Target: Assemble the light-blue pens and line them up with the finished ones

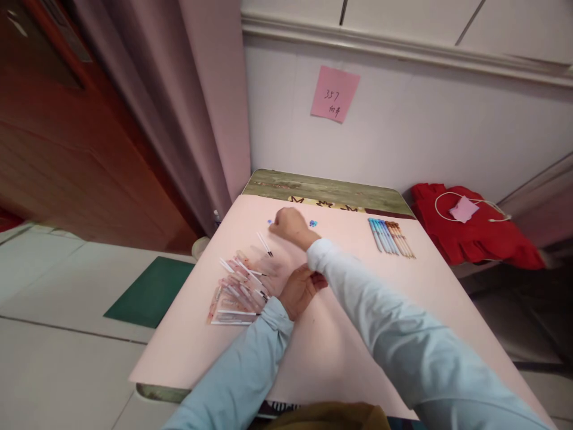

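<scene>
My right hand (290,226) reaches across to the far left of the pink table sheet (340,334), fingers curled down over small blue bits (313,223) lying there; what it grips is hidden. My left hand (301,291) rests nearer me, fingers curled, beside a heap of clear wrappers and thin white refills (239,286). Two loose refills (265,243) lie between the hands. A row of blue and orange pens (391,236) lies at the far right of the sheet.
The table stands against a white wall with a pink note (335,93). A curtain (197,107) hangs at left, a green mat (150,291) lies on the floor, and a red cloth with a white cable (474,227) sits at right.
</scene>
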Demonstrator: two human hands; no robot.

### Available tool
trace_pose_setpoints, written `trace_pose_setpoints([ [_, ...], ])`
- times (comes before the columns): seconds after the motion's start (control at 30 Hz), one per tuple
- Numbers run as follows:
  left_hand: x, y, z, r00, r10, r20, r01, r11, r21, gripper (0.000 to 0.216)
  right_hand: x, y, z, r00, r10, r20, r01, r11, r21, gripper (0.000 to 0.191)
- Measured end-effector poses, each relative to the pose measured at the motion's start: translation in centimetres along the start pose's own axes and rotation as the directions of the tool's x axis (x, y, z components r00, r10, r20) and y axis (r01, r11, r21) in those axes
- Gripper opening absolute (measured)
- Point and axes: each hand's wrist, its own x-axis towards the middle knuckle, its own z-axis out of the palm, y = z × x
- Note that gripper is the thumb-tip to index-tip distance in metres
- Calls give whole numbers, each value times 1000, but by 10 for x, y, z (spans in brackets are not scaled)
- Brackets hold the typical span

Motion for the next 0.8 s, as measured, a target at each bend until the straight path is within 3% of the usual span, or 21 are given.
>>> trace_pose_setpoints([
  [0.13,2,2,6,991,-108,84,116,989,-89,8,1,76,-20,995,95,-27,-94,995,18,29],
  [0.27,2,9,5,988,-144,58,153,965,-215,13,-13,134,-7,981,191,-14,-191,981,16,25],
  [0.37,0,11,5,983,-166,84,180,964,-194,13,-20,147,11,977,212,-39,-211,977,16,23],
  [0.5,-1,10,5,981,-156,116,171,975,-139,10,-17,143,25,980,187,-63,-185,982,48,20],
  [0.67,0,12,3,983,-142,120,158,978,-136,7,-20,145,23,980,162,-112,-145,979,142,18],
  [0.8,0,15,4,982,-167,91,180,969,-167,8,-47,174,13,951,249,-184,-200,947,251,34],
])
